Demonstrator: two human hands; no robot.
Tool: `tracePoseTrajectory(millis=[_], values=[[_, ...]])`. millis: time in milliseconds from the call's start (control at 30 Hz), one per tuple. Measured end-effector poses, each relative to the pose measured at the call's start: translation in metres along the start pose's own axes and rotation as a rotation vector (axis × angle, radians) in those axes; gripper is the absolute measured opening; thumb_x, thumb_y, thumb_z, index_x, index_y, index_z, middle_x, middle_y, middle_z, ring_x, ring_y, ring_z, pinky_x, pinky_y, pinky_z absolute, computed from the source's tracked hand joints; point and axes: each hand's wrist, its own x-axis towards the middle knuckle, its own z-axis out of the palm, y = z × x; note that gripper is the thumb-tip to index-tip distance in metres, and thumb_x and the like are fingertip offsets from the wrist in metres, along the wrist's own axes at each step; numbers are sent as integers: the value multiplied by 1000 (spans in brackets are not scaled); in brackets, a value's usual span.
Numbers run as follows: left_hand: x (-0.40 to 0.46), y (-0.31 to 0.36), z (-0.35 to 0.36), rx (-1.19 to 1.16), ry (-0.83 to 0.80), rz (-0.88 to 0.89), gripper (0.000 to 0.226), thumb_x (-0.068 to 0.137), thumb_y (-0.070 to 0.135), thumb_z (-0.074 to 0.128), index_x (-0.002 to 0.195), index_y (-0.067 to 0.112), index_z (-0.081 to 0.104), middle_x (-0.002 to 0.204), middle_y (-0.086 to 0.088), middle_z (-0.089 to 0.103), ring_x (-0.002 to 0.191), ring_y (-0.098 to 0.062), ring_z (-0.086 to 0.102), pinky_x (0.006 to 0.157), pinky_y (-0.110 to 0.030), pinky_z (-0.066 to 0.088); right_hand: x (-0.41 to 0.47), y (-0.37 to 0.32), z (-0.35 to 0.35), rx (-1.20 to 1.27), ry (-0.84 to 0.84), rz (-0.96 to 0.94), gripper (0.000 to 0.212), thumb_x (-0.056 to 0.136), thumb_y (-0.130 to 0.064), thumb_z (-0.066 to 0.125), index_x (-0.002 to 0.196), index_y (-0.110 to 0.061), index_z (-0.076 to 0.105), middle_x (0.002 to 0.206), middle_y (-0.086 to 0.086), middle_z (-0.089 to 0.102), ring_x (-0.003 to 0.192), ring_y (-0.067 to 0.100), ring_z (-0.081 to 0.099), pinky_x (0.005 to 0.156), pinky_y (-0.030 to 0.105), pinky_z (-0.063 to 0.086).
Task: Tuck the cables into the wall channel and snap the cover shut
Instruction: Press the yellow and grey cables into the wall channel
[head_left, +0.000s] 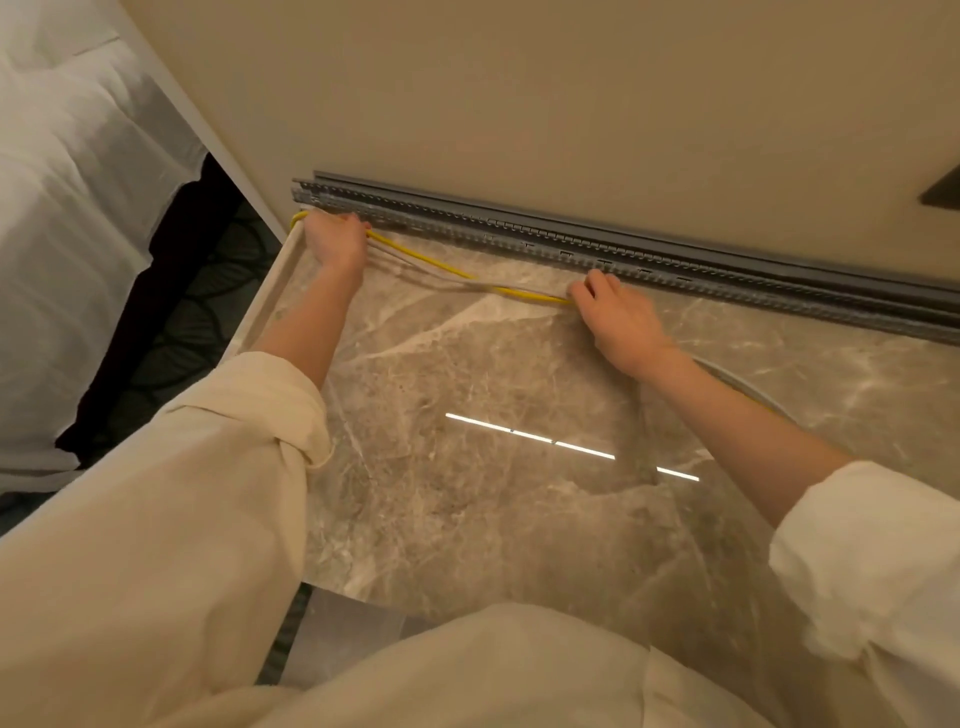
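Observation:
A grey slotted cable channel (597, 244) runs along the foot of the beige wall, its top open, with a grey cover strip (467, 200) lying behind it against the wall. A yellow cable (431, 262) and a white cable (519, 287) lie on the marble top just in front of the channel. My left hand (335, 239) grips the cables at the channel's left end. Further right, my right hand (618, 312) pinches the same cables close to the channel. Beyond my right wrist a grey-white cable loop (748, 387) curves away.
The marble countertop (493, 493) reflects a ceiling light strip. Its left edge (265, 306) drops off toward a bed with white linen (78, 208). A dark object (943, 192) sticks out from the wall at the right.

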Motion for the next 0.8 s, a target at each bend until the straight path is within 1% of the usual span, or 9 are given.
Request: tracePoseTrajectory(millis=[33, 100, 167, 267, 400, 467, 633, 733, 800], values=[[2, 0, 0, 11, -17, 3, 15, 92, 9, 52, 85, 12, 38, 96, -10, 56, 83, -18, 67, 63, -26, 54, 3, 1, -1, -5, 0, -5, 34, 77, 8, 49, 110, 0, 48, 105, 23, 49, 92, 38, 50, 60, 39, 32], [7, -3, -3, 101, -55, 26, 16, 90, 16, 57, 91, 6, 44, 93, -9, 57, 90, -23, 63, 80, -38, 56, 6, 4, 0, -11, -3, -14, 37, 74, 10, 53, 109, -1, 48, 104, 23, 50, 90, 37, 50, 59, 38, 30], [8, -7, -9, 153, -131, 17, 34, 89, 25, 60, 111, 1, 51, 101, -14, 65, 97, -30, 63, 90, -44, 54, 5, 8, 4, 2, -2, -8, 40, 73, 10, 56, 111, -2, 48, 102, 21, 51, 89, 36, 50, 58, 37, 29], [-6, -11, -18, 302, -197, 51, 61, 92, 38, 52, 139, 4, 32, 123, -19, 60, 113, -34, 58, 98, -44, 49, -5, 15, 12, 60, 28, 16, 48, 77, 9, 56, 123, -5, 48, 101, 21, 51, 90, 35, 49, 60, 36, 30], [-63, -21, -8, 619, -40, 327, 59, 90, 30, 55, 135, 0, 31, 137, -26, 40, 125, -40, 40, 105, -45, 35, -33, 28, 22, 126, 70, 28, 63, 86, 1, 57, 142, -13, 32, 106, 17, 48, 94, 31, 47, 71, 36, 39], [-104, -23, 3, 700, -48, 487, 54, 87, 22, 55, 132, 0, 36, 138, -25, 38, 127, -40, 37, 106, -46, 33, -52, 36, 25, 123, 95, 27, 68, 85, 3, 56, 145, -13, 26, 111, 17, 47, 98, 32, 47, 80, 38, 42], [-181, -27, 36, 722, -527, 1000, 51, 88, 19, 53, 134, 0, 40, 138, -23, 45, 127, -36, 42, 109, -45, 33, -107, 58, 32, 155, 111, 142, 47, 93, -6, 48, 139, -10, 39, 117, 19, 50, 106, 34, 48, 89, 40, 42], [-217, -24, 63, 745, -767, 1155, 55, 90, 21, 53, 138, 2, 37, 142, -20, 42, 131, -34, 40, 111, -43, 32, -149, 78, 35, 98, 121, 210, 51, 91, -1, 52, 139, -6, 40, 118, 24, 52, 106, 38, 50, 89, 43, 45], [-235, -21, 78, 774, -831, 1205, 55, 89, 19, 55, 139, 5, 36, 143, -18, 42, 133, -33, 38, 112, -45, 30, -174, 87, 33, 98, 120, 265, 50, 89, 0, 54, 137, -4, 42, 114, 25, 53, 103, 39, 52, 87, 44, 47]])
